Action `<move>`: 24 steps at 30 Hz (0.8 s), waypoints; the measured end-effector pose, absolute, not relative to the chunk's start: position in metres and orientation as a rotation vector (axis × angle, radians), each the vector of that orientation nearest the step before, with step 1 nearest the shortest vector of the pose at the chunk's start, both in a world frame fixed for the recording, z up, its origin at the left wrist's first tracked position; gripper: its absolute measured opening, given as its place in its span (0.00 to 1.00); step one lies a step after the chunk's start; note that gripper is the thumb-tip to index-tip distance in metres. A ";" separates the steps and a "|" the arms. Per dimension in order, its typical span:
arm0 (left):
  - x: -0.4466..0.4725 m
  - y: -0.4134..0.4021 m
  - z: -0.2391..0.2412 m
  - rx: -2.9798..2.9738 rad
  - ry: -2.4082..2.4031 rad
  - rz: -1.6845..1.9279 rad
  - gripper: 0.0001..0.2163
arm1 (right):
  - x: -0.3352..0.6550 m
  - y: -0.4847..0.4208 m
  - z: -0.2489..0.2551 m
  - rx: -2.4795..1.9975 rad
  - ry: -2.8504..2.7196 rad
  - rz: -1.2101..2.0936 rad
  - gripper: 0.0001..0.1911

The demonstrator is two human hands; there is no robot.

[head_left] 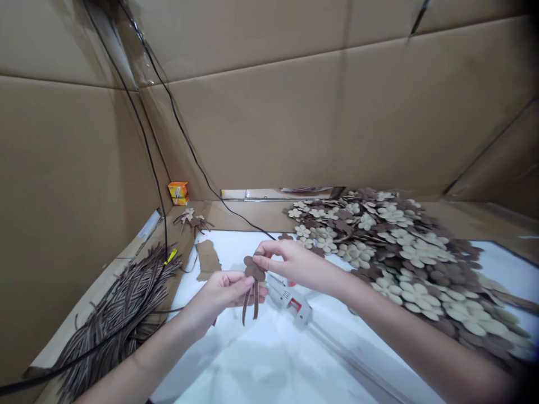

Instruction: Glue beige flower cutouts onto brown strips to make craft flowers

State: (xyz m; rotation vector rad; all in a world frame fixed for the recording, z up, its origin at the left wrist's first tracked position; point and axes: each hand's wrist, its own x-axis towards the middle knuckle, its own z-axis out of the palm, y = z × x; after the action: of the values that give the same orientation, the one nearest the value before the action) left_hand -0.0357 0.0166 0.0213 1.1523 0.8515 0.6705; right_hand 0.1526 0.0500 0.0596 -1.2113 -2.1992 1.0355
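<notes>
A cardboard-lined enclosure (269,112) walls in the work area, and a white sheet (248,365) covers its floor. Toward 2 o'clock from the hands spreads a large heap of flower cut-outs (404,264) in beige and brown, overlapping in layers. Toward 8 o'clock lies a thick bundle of brown strips (118,320), and a black cable (177,129) runs down the cardboard behind the sheet. A white glue gun (288,300) with red detail lies on the sheet at about 4 o'clock, just beside the hands. Farther off at 11 o'clock sit a small yellow-and-orange box (178,193) and a small pile of flower pieces with strips attached (191,220).

At the center, the right hand (295,264) pinches a brown flower (254,268) between thumb and fingers from above, while the left hand (221,297) closes its fingertips on the flower's lower edge. Both grips are light and firmly on the piece. Two hanging strips (251,303) dangle from the flower toward 6 o'clock. The flower looks like thin felt or foam: probably very light, soft and easily bent, with floppy strips. It seems best held by its center, not by a petal tip or strip end.
</notes>
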 end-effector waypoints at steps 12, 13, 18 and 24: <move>-0.040 0.015 0.010 1.122 0.886 0.665 0.12 | 0.146 0.060 0.061 -1.194 -2.298 0.980 0.11; -0.040 0.014 0.010 1.130 0.891 0.655 0.12 | 0.145 0.061 0.061 -1.199 -2.306 0.974 0.11; -0.044 0.010 0.008 1.094 0.911 0.602 0.12 | 0.144 0.066 0.060 -1.262 -2.308 0.963 0.11; -0.051 0.000 -0.004 1.048 0.962 0.513 0.14 | 0.147 0.065 0.064 -1.309 -2.273 1.004 0.12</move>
State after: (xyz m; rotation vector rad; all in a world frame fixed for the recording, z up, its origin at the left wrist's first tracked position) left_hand -0.0513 0.0005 -0.0041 1.0481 0.9620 0.5133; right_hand 0.1466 0.0647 0.0639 -1.3087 -2.2726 1.0037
